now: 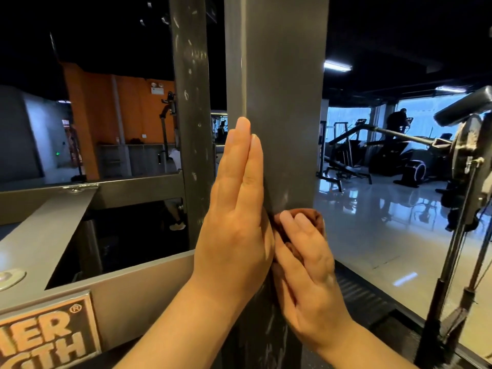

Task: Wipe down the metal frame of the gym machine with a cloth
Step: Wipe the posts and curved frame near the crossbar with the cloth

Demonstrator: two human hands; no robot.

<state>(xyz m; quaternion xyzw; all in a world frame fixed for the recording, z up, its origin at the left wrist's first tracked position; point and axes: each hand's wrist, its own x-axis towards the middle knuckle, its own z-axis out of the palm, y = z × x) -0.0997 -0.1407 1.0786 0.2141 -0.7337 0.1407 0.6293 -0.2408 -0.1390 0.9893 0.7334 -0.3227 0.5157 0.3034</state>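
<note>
Now my left hand (234,209) lies flat, fingers straight, on the grey frame post (282,102); my right hand (308,267), fingers extended, presses the brown cloth (315,217) against it.

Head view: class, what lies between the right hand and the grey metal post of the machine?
A bunched brown cloth lies between them: the right hand presses it against the post. This shows in the head view.
</note>
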